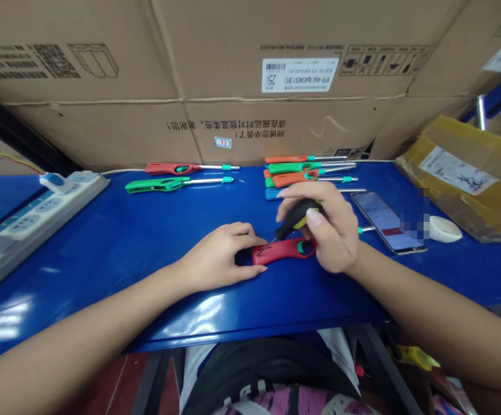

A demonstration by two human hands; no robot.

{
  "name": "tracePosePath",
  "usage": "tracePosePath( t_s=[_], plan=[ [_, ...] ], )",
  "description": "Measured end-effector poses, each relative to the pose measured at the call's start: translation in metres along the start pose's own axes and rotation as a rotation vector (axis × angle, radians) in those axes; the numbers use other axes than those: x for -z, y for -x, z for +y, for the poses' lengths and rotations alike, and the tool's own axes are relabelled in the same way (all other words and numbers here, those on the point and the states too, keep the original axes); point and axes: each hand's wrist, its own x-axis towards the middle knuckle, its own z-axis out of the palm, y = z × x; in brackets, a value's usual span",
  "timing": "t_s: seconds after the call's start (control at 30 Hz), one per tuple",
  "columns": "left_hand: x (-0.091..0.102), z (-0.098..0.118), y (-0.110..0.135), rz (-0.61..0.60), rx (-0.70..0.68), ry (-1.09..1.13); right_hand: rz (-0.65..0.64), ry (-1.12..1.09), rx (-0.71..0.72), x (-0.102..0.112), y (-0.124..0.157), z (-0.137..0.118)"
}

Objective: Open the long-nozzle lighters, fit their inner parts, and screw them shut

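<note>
The red lighter body [287,251] lay lengthwise across the worktop [116,242], held by the left hand [218,258], while a small screwdriver [297,219] was grasped against it by the right hand [321,227].

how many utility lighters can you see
At least 8: a red utility lighter and a green one at the back left, a red one at the left hand under a screwdriver in the right hand, and at least 5 overlapping at the back right, where more may be hidden.
</note>
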Motion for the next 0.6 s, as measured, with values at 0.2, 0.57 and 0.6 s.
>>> tracePosePath(
  t_s=[0.2, 0.57, 0.6],
  plan=[
    [-0.0019, -0.0014, 0.0014, 0.015, -0.008, -0.011, 0.014, 0.139, 0.095, -0.0004, -0.0022, -0.002],
    [0.0003, 0.0011, 0.0013, -0.005, 0.016, -0.011, -0.048, 0.022, 0.043, -0.0021, 0.0002, -0.0041],
    [-0.0001, 0.0006, 0.0015, 0.0, 0.015, -0.016, -0.012, 0.09, 0.077, -0.0023, -0.0006, -0.0035]
  ],
)
